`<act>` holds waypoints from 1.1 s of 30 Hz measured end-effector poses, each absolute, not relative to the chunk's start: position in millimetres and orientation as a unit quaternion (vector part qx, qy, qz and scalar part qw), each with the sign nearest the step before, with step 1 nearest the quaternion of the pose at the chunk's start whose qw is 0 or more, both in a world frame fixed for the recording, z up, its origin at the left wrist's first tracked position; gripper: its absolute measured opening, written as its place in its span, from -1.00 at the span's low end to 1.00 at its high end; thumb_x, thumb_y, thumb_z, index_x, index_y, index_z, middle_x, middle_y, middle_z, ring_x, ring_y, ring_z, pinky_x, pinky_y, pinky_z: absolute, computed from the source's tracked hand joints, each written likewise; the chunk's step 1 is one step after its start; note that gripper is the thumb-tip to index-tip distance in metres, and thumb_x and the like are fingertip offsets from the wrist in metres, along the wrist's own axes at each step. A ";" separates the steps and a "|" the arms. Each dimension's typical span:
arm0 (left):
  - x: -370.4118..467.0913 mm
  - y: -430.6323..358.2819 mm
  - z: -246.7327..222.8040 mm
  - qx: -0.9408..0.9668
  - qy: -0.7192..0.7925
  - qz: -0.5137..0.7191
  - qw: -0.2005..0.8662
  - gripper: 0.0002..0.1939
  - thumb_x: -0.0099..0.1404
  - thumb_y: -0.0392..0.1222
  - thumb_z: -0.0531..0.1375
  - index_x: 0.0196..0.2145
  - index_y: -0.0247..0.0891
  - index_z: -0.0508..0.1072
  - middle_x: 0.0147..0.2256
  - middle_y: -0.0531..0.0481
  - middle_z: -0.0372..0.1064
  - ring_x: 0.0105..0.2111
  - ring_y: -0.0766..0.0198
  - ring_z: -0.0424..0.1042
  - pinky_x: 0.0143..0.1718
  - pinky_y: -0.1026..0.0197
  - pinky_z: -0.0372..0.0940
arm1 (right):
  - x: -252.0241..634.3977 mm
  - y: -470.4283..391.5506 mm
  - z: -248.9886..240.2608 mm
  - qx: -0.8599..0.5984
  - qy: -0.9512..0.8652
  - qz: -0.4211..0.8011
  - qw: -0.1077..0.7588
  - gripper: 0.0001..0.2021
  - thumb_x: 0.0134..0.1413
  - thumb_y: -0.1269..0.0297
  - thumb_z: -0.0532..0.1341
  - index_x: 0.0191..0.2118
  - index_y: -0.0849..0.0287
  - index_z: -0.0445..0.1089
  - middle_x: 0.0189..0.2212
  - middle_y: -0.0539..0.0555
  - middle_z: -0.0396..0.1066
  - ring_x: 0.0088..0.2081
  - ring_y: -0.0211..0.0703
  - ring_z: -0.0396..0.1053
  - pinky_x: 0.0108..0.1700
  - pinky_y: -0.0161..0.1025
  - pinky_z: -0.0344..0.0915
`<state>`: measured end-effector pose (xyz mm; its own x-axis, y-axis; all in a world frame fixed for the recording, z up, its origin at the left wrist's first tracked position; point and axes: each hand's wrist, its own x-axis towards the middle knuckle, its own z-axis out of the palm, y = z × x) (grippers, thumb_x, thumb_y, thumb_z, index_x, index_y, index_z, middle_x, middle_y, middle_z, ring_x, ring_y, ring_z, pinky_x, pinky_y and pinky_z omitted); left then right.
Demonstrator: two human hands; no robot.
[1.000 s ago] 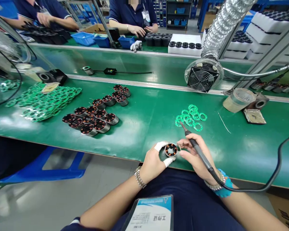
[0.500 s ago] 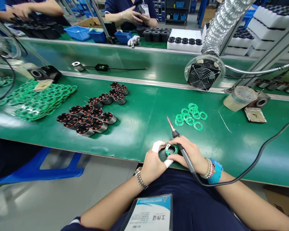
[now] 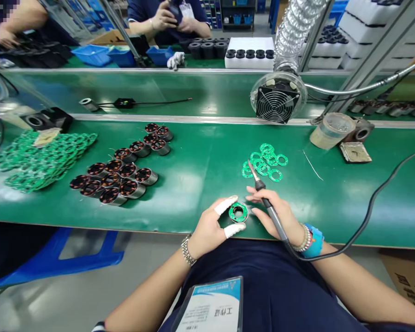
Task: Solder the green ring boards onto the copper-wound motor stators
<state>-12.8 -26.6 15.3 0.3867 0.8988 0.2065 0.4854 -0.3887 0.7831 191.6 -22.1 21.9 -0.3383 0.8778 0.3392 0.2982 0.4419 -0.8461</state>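
Note:
A motor stator topped by a green ring board (image 3: 238, 212) sits near the front edge of the green table. My left hand (image 3: 214, 224), with white covers on thumb and forefinger, grips it from the left. My right hand (image 3: 280, 213) is just to its right, holding a soldering iron (image 3: 272, 214) whose tip points up and away. The right thumb and fingertips are spread beside the stator. Loose green ring boards (image 3: 268, 161) lie beyond the iron's tip. Copper-wound stators (image 3: 127, 177) stand in a group to the left.
A heap of green boards (image 3: 44, 161) covers the far left. A fan (image 3: 277, 105) on a foil duct hangs at the back. At right are a plastic tub (image 3: 332, 131), a square tip-cleaning tray (image 3: 355, 152) and the iron's black cable (image 3: 370, 207). Co-workers sit opposite.
The view has shifted. My right thumb and fingers have come away from the stator and spread, while my left hand stays on it. More of the green ring board shows.

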 end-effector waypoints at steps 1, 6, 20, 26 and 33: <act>-12.3 -26.1 15.3 0.769 0.451 0.319 0.321 -0.48 0.11 -0.10 0.25 0.02 -0.25 0.29 -0.08 -0.17 0.37 -0.11 0.12 0.40 -0.06 0.02 0.33 | 191.7 -22.8 20.6 -0.396 -0.735 0.365 0.413 -0.63 0.07 0.48 0.13 -0.01 0.09 0.10 0.04 0.17 0.30 -0.03 -0.16 0.39 -0.01 -0.16 0.37; -12.6 -29.4 12.6 0.738 0.479 0.312 0.358 -0.62 0.23 -0.16 0.14 0.00 -0.29 0.35 -0.05 -0.17 0.39 -0.07 0.14 0.40 -0.02 0.08 0.32 | 182.8 -22.4 12.4 -0.380 -0.681 0.448 0.436 -0.55 0.03 0.51 0.15 0.03 0.06 0.06 0.11 0.16 0.21 -0.12 -0.20 0.44 -0.09 -0.20 0.43; -12.4 -34.6 3.0 0.766 0.470 0.315 0.305 -0.56 0.16 -0.15 0.21 0.01 -0.23 0.35 -0.03 -0.15 0.39 -0.04 0.10 0.39 0.00 0.00 0.32 | 178.5 -15.8 20.1 -0.422 -0.650 0.490 0.399 -0.51 -0.05 0.59 0.10 0.02 0.09 0.07 -0.18 0.11 0.38 -0.26 -0.20 0.48 -0.28 -0.30 0.45; -11.5 -34.6 4.7 0.753 0.480 0.313 0.322 -0.56 0.14 -0.15 0.23 -0.01 -0.25 0.36 -0.04 -0.15 0.39 -0.04 0.10 0.39 0.01 0.01 0.31 | 177.4 -12.2 20.7 -0.428 -0.649 0.483 0.402 -0.55 -0.09 0.59 0.09 -0.05 0.07 0.09 -0.09 0.10 0.32 -0.27 -0.24 0.48 -0.30 -0.34 0.44; -10.4 -35.3 6.4 0.728 0.487 0.321 0.358 -0.59 0.13 -0.13 0.23 -0.05 -0.27 0.37 -0.06 -0.15 0.41 -0.06 0.11 0.40 0.01 0.02 0.31 | 173.3 -15.8 16.0 -0.442 -0.652 0.451 0.420 -0.57 -0.08 0.58 0.08 -0.07 0.06 0.09 -0.12 0.08 0.33 -0.30 -0.27 0.47 -0.27 -0.31 0.42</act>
<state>-10.4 -35.3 6.4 0.3180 0.9406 0.1190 0.4798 -0.2679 0.8354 173.3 -15.8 16.0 -0.2570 0.9547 0.1498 0.1973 0.2036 -0.9590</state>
